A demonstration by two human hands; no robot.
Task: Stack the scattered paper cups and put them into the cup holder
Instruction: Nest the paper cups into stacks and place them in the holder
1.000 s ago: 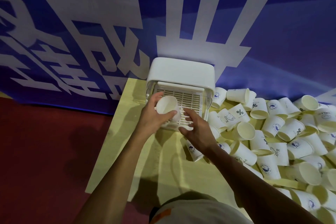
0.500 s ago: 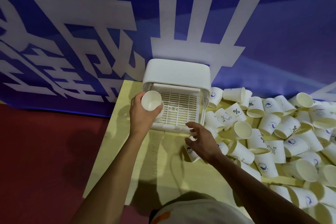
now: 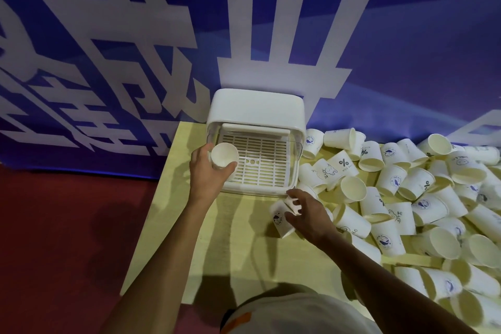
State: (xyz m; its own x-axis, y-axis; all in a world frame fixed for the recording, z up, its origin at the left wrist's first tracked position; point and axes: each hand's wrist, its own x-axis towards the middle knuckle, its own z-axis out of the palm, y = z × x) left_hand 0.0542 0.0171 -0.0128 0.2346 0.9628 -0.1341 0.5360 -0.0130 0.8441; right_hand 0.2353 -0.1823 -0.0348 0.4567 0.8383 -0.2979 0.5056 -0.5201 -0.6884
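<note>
Now gripping one paper cup (image 3: pixel 224 155) in fingers of left hand (image 3: pixel 207 176), mouth up at the cup holder (image 3: pixel 257 106), likely as stack base, while curling fingers of right hand (image 3: pixel 306 214) round a toppled cup (image 3: pixel 280 218) on the tabletop (image 3: pixel 244 238) beside the heap (image 3: pixel 406 184).

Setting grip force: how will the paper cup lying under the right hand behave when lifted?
Probably light and thin-walled: the lying cup could dent if the right hand squeezes hard. Being tapered and sideways, it may roll.
</note>
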